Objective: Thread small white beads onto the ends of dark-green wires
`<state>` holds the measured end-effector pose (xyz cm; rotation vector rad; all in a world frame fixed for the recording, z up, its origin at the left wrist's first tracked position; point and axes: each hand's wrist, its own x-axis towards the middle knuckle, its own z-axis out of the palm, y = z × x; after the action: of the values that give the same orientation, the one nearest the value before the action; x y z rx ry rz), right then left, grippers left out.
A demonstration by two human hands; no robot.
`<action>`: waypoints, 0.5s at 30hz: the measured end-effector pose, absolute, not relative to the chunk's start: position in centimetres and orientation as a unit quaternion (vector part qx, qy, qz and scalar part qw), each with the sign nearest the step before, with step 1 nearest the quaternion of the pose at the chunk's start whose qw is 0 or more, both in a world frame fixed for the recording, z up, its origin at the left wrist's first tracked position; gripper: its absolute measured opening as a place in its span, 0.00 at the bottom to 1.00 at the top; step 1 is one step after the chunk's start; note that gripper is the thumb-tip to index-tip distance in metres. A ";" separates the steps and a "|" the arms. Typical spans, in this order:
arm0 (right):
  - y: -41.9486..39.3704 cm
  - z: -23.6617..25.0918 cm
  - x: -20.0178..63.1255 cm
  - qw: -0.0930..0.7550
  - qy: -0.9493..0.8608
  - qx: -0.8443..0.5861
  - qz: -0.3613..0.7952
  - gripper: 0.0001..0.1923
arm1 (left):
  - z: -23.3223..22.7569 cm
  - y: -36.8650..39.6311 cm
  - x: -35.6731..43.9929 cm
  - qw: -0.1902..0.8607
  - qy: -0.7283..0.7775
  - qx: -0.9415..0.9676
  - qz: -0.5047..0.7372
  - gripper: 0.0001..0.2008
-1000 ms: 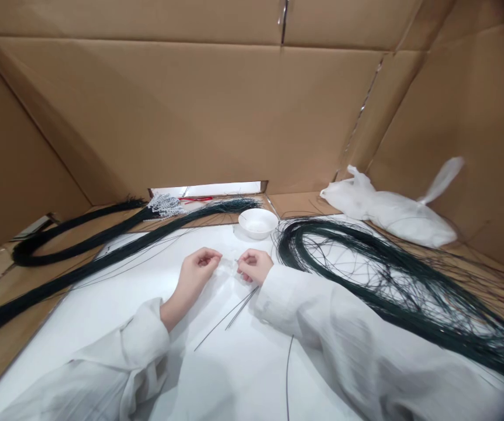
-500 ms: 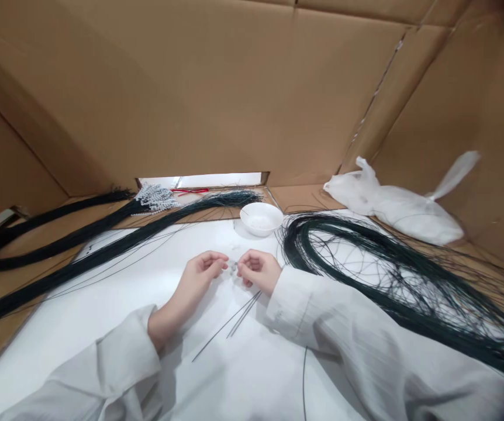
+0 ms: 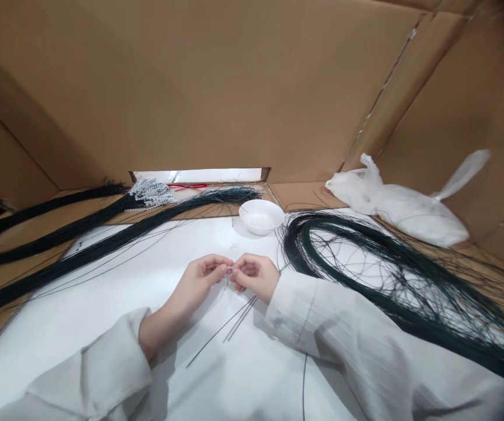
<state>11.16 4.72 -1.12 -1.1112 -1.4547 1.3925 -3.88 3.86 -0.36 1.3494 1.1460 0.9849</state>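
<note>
My left hand (image 3: 199, 280) and my right hand (image 3: 254, 273) meet fingertip to fingertip over the white table top (image 3: 103, 304). Both pinch the near end of a few thin dark wires (image 3: 230, 316) that trail from my right hand back toward me across the table. Something tiny and pale sits between the fingertips; I cannot tell what it is. A small white bowl (image 3: 261, 216) stands just beyond my hands. Both arms wear white sleeves.
A large loose coil of dark green wire (image 3: 392, 275) spreads to the right. Long straight wire bundles (image 3: 80, 248) lie to the left, with a cluster of white beaded pieces (image 3: 149, 192) at the back. A white plastic bag (image 3: 405, 207) rests far right. Cardboard walls (image 3: 217, 88) enclose the table.
My fingertips have closed the small gap between them and now touch at the wire ends. The view has shifted slightly.
</note>
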 end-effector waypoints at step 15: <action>4.8 -1.1 11.3 0.403 -0.579 -0.446 0.551 0.04 | -0.9 3.9 -3.9 0.540 0.466 0.560 0.422 0.09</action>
<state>11.34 4.76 -1.09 -1.1253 -1.4632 1.3906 -3.95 3.91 -0.92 1.3306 1.1084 1.0024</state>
